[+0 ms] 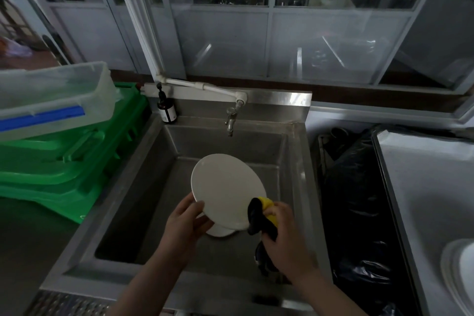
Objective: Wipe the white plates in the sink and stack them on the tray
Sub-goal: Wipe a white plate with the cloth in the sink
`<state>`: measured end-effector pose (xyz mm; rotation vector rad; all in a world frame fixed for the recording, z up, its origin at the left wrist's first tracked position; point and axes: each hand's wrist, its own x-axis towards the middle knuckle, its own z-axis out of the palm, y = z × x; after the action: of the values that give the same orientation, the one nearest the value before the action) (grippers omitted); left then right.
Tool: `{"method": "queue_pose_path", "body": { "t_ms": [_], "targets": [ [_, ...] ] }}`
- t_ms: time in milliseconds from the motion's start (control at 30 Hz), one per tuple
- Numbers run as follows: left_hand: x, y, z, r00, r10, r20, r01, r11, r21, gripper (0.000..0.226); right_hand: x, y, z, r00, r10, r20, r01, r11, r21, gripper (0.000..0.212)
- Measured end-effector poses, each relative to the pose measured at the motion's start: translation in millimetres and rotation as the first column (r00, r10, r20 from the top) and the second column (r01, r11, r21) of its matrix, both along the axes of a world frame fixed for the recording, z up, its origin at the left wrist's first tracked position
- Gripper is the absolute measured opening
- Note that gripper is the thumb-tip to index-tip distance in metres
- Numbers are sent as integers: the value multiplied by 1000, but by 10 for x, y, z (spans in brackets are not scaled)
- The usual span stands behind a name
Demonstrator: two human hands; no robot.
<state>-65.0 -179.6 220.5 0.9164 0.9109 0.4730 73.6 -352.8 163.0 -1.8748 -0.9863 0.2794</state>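
Observation:
My left hand (185, 223) grips the near left rim of a white plate (225, 187), holding it tilted above the steel sink (123, 195). My right hand (284, 236) clutches a yellow and black cloth (261, 215) against the plate's lower right edge. Part of another white plate (220, 231) shows beneath the held one, down in the sink. On the grey tray (423, 187) at the right, stacked white plates (459, 269) sit at the frame's edge.
A tap (230, 118) hangs over the back of the sink, with a dark pump bottle (166, 108) on its left corner. Green crates (66, 161) and a clear plastic tub (53, 95) stand at the left. A black bin bag (359, 200) fills the gap between sink and tray.

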Motion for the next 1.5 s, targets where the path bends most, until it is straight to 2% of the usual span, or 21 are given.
{"method": "queue_pose_path", "body": {
  "t_ms": [167,300,467,633,800,933,1067,1500],
  "targets": [
    [2,8,37,998,-52,17,53,999,-8,28,160,-73,-35,990,-99,-97,99,995,-4,31],
    [-2,19,50,995,-100,27,100,995,-6,29,321,-86,7,975,-154,-159,152,988,-27,38],
    [5,57,23,994,-105,9,105,994,2,30,515,-60,17,960,-223,-168,222,975,-24,36],
    [-10,110,49,994,-106,-12,107,994,29,30,682,-117,-4,942,-322,-97,315,946,-76,36],
    [-25,196,43,993,-110,-37,112,992,58,31,904,-264,-100,914,-399,-70,373,897,-237,33],
    [-16,192,23,994,-108,-27,109,993,53,31,1027,-396,-131,886,-463,-10,424,821,-382,35],
    [-14,181,31,992,-120,-24,121,990,70,30,1108,-490,-198,856,-517,-21,446,757,-478,41],
    [35,121,34,987,-158,-22,160,985,71,31,1132,-552,-94,897,-442,16,380,750,-541,50]
  ]
}}
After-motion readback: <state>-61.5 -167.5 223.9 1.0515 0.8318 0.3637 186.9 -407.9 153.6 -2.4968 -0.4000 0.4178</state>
